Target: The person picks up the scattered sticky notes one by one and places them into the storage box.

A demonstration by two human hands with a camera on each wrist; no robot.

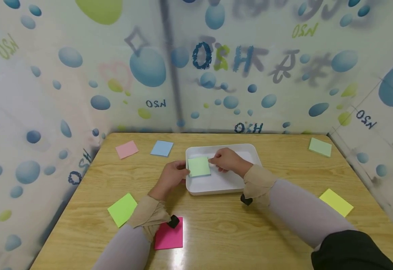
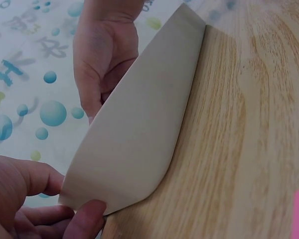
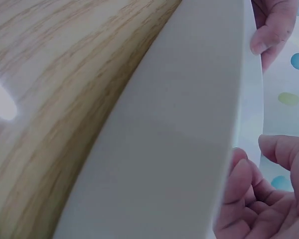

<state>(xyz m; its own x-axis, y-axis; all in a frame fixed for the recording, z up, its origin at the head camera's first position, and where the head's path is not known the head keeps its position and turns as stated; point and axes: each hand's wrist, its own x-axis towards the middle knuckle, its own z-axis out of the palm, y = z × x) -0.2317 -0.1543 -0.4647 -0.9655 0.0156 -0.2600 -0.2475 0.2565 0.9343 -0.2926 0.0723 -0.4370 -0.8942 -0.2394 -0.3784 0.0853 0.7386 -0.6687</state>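
A: Where is the item under inspection?

B: The pale green note lies inside the white tray, toward its nine o'clock end. A darker line shows along the six o'clock edge; whether another note lies beneath cannot be determined.

A: Condition of the hands?

B: The left hand grips the tray rim at nine o'clock. The right hand has fingers partly bent, tips at the note's two o'clock corner. Whether they pinch or merely touch it, I cannot tell; the tray wall screens the contact in the right wrist view.

A: Step in hand?

B: In my judgement, positioning the note while the tray is steadied. Lifting cannot be excluded.

A: Requirement of the next move?

B: If placing, a clean release without dragging; the blue note, toward ten o'clock on the bench, could then be fetched. If lifting, a firm corner pinch.
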